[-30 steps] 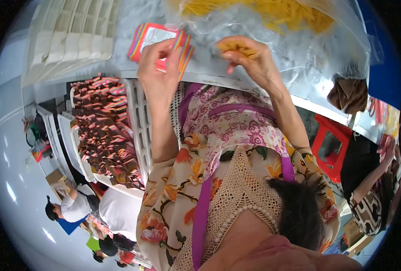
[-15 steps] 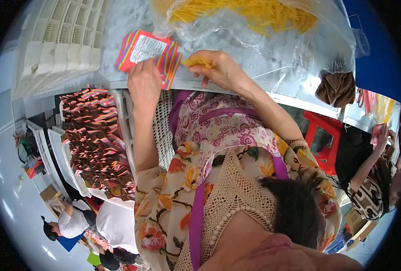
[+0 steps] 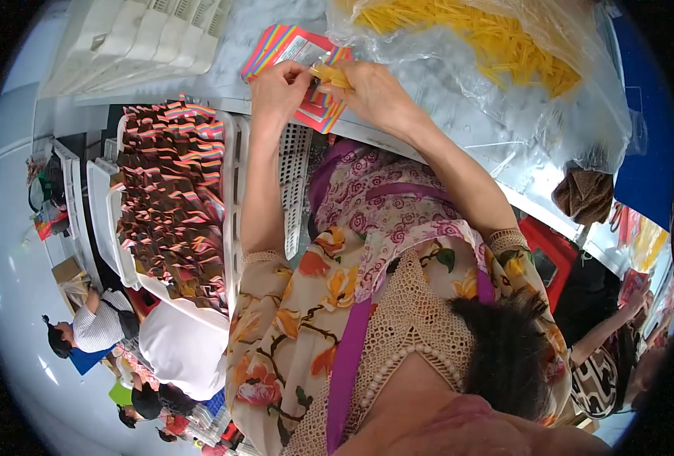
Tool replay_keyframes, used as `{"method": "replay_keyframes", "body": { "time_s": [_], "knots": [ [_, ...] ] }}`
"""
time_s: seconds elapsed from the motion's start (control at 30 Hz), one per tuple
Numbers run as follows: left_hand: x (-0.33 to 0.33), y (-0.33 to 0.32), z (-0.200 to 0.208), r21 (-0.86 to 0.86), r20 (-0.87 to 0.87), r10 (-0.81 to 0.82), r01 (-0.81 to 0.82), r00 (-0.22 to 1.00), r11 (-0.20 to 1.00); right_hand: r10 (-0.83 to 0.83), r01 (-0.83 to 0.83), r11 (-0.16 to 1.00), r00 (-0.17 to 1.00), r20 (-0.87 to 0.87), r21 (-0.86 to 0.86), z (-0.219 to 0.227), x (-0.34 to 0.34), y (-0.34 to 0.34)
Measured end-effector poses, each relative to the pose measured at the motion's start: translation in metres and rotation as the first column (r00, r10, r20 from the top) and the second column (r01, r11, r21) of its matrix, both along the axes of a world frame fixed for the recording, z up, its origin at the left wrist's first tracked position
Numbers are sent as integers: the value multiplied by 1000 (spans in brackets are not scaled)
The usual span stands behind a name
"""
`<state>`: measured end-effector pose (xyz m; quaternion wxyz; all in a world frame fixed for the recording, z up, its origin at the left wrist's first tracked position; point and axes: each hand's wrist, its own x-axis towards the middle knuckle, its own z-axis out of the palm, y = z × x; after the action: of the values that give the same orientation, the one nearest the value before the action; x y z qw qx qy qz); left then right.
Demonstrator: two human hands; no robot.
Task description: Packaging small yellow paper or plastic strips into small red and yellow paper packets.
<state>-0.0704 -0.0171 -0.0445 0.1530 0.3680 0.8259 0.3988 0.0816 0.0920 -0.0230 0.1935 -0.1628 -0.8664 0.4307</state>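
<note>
Yellow thin pieces (image 3: pixel 328 74) are clamped between the fingers of the right hand (image 3: pixel 379 95), just at a red striped pouch (image 3: pixel 335 112) over the grey table (image 3: pixel 439 106), while the left hand (image 3: pixel 278 95) pinches the pouch's edge.

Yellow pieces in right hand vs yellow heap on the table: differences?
Amount: the yellow bunch is small; the yellow heap is far larger.
Support: the right hand holds the bunch; the heap lies amid clear plastic on the table.
View: the hand partly covers the bunch; the picture's top edge cuts off the heap.
Shared: both are yellow.
</note>
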Motion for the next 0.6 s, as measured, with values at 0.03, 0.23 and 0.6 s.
{"method": "replay_keyframes", "body": {
  "time_s": [0.03,0.23,0.6],
  "knots": [
    [5,1,5,1,38,3,-3,999,1000,0,-3,1000,995,97,22,-5,-6,1],
    [35,-1,27,135,-438,17,47,899,990,119,-87,988,957,265,-130,-16,-18,13],
    [54,0,31,262,-609,-3,205,793,943,410,-106,689,873,264,-716,-7,-16,33]
  ]
}}
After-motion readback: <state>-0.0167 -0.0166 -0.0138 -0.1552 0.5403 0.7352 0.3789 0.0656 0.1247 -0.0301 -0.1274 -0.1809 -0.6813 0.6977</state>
